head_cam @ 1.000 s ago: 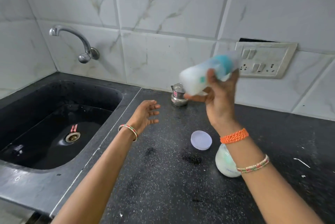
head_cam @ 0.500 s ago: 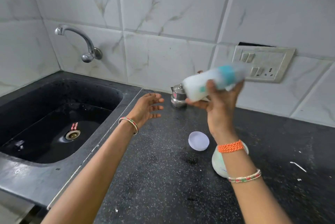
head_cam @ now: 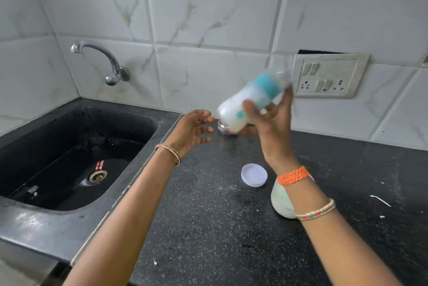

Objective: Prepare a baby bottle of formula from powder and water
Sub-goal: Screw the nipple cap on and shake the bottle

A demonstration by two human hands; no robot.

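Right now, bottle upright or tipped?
Tipped. The bottle lies slanted in the right hand, teal collar up and right, white base down and left.

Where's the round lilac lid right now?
Head view: the round lilac lid lies on the black speckled counter, just left of the right forearm, right of the sink.

No legible text anywhere.

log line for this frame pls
step: mixing | right hand: grips tilted baby bottle, blurred | left hand: open, beside | lid: on counter
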